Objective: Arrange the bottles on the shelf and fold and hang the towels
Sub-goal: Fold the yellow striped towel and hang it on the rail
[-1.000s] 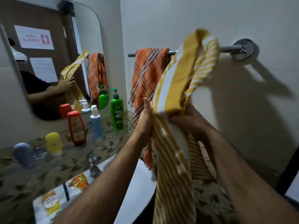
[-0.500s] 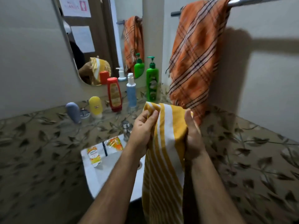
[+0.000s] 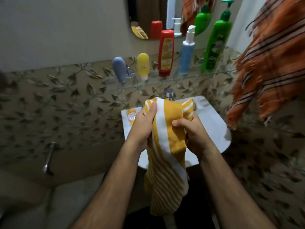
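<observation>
I hold a yellow and white striped towel (image 3: 166,146) over the sink, its length hanging down between my forearms. My left hand (image 3: 143,124) grips its upper left edge and my right hand (image 3: 191,131) grips its upper right part. An orange plaid towel (image 3: 270,66) hangs at the right. On the glass shelf (image 3: 165,80) stand a blue-grey tube (image 3: 119,69), a yellow tube (image 3: 143,65), a red bottle (image 3: 165,52), a blue pump bottle (image 3: 186,52) and a green pump bottle (image 3: 216,40).
A white sink (image 3: 212,128) with a chrome tap (image 3: 169,94) lies under my hands; a small orange tube (image 3: 131,116) rests on its left rim. A mirror (image 3: 165,14) hangs above the shelf. Leaf-patterned tiles cover the walls. A metal hose (image 3: 48,157) hangs lower left.
My view has tilted down from the towel rail to the sink. Both hands have brought the yellow towel down off the rail and now hold it lower, above the sink.
</observation>
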`<action>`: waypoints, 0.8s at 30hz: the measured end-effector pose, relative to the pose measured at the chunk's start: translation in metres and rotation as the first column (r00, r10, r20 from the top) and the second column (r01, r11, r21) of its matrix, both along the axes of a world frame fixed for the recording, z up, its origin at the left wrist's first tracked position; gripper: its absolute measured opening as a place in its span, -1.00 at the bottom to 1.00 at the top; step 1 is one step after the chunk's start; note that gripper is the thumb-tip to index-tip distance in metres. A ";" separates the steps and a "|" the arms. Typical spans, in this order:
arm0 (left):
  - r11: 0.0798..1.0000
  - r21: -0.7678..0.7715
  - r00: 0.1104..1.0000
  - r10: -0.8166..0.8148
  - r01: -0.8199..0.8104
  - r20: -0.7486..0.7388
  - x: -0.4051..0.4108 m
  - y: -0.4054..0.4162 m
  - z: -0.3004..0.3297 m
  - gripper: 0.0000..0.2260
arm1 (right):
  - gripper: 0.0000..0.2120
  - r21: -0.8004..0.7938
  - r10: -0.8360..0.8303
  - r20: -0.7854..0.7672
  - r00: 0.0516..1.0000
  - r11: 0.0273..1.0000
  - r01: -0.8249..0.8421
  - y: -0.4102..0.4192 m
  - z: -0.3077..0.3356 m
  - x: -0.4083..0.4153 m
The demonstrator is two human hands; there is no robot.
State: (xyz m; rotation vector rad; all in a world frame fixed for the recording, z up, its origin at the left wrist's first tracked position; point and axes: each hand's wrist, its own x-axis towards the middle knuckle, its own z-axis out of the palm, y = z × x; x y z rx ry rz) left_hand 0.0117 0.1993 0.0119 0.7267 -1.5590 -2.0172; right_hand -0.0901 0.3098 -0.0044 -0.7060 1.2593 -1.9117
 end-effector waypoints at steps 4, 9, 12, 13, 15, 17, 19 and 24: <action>0.985 0.005 0.984 0.175 -0.175 -0.035 0.012 -0.010 -0.013 -0.74 | -0.29 -0.010 0.089 0.213 0.973 0.996 -0.089 -0.016 -0.011 -0.003; 0.927 0.073 0.926 0.373 -0.369 -0.062 0.018 -0.005 -0.032 -0.75 | -0.51 -0.033 0.254 0.346 0.903 0.965 -0.258 -0.028 -0.027 -0.014; 0.868 0.146 0.867 0.489 -0.474 -0.093 0.022 0.005 -0.040 -0.74 | -0.60 0.014 0.362 0.291 0.886 0.924 -0.382 -0.028 -0.033 -0.026; 0.841 0.179 0.841 0.531 -0.510 -0.102 0.023 0.010 -0.042 -0.73 | -0.65 0.052 0.394 0.253 0.884 0.907 -0.419 -0.027 -0.032 -0.032; 0.774 0.230 0.773 0.623 -0.590 -0.116 0.024 0.022 -0.047 -0.73 | -0.75 0.139 0.437 0.145 0.888 0.880 -0.455 -0.023 -0.034 -0.047; 0.693 0.263 0.690 0.714 -0.671 -0.122 0.027 0.032 -0.053 -0.74 | -0.88 0.215 0.409 0.040 0.912 0.888 -0.407 -0.019 -0.041 -0.057; 0.587 0.299 0.579 0.806 -0.753 -0.123 0.027 0.044 -0.060 -0.76 | -0.88 0.264 0.329 0.017 0.944 0.909 -0.322 -0.009 -0.056 -0.060; 0.437 0.299 0.442 0.895 -0.848 -0.054 0.029 0.075 -0.082 -0.77 | -0.90 0.350 0.373 0.241 0.896 0.828 -0.439 0.037 -0.090 -0.038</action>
